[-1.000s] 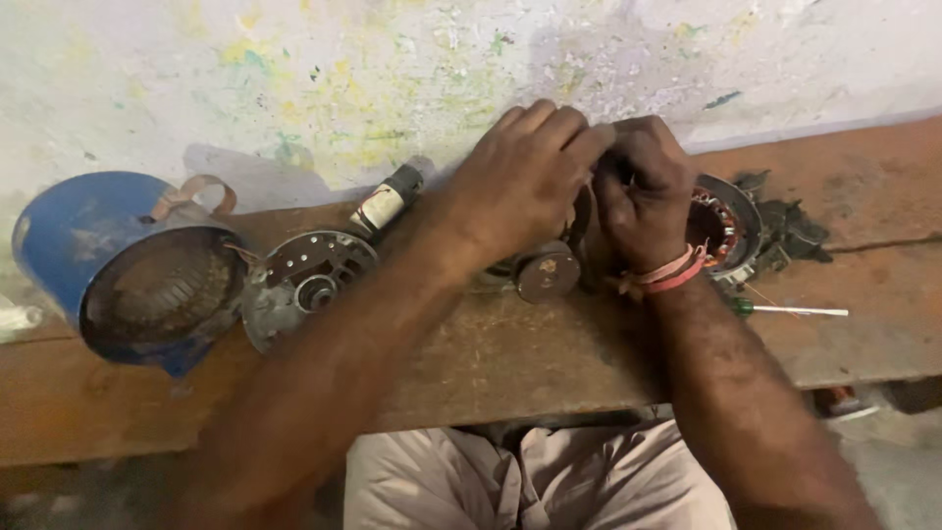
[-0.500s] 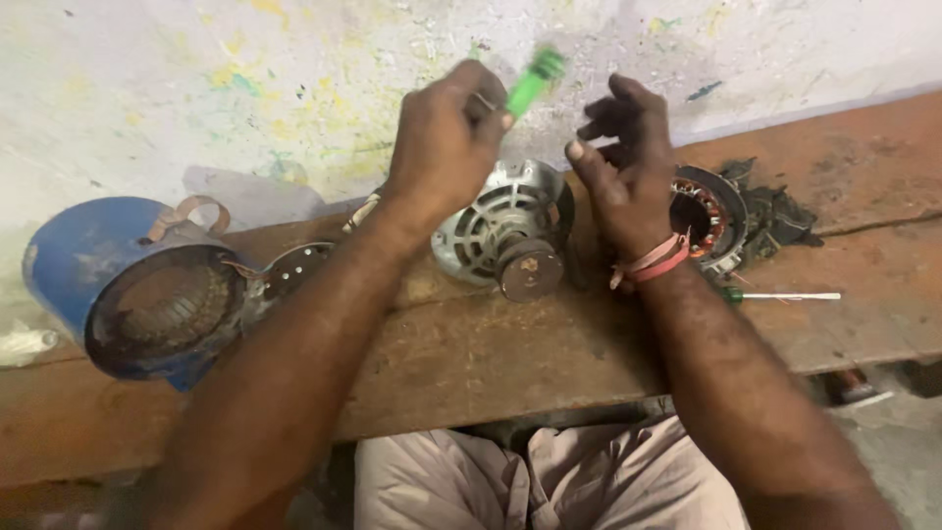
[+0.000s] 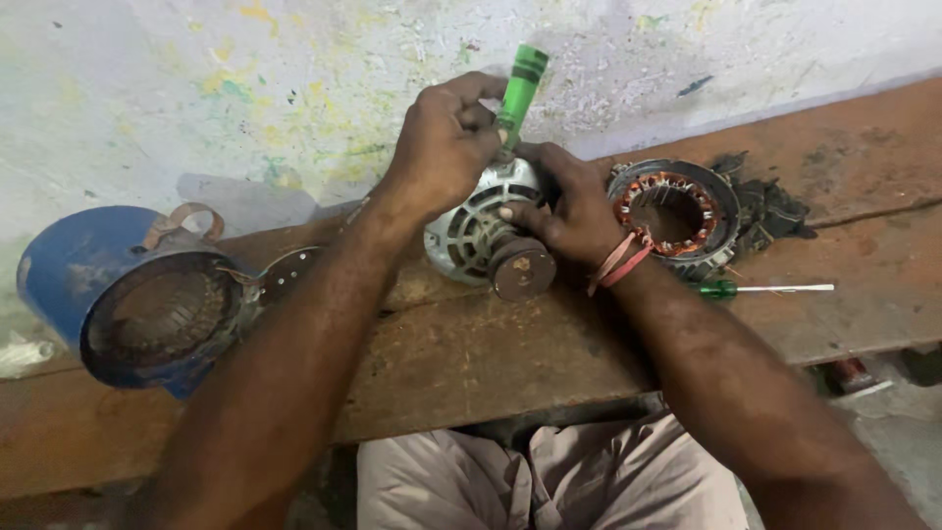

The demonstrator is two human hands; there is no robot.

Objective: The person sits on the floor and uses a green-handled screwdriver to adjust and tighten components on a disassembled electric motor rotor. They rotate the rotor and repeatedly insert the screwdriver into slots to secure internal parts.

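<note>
Now | L hand (image 3: 446, 147) fingers clamp green-handled screwdriver (image 3: 520, 83) — upright on motor housing (image 3: 471, 236) | R hand (image 3: 569, 211) fingers grip housing

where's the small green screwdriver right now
In the head view, the small green screwdriver lies on the wooden bench, right side, just in front of the copper-wound stator, beyond the right hand.

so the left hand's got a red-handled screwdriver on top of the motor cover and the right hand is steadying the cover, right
Not quite: the handle is green, not red. In the head view the left hand grips a green-handled screwdriver held upright on top of the silver motor cover, and the right hand does steady that cover on the wooden bench.
</note>
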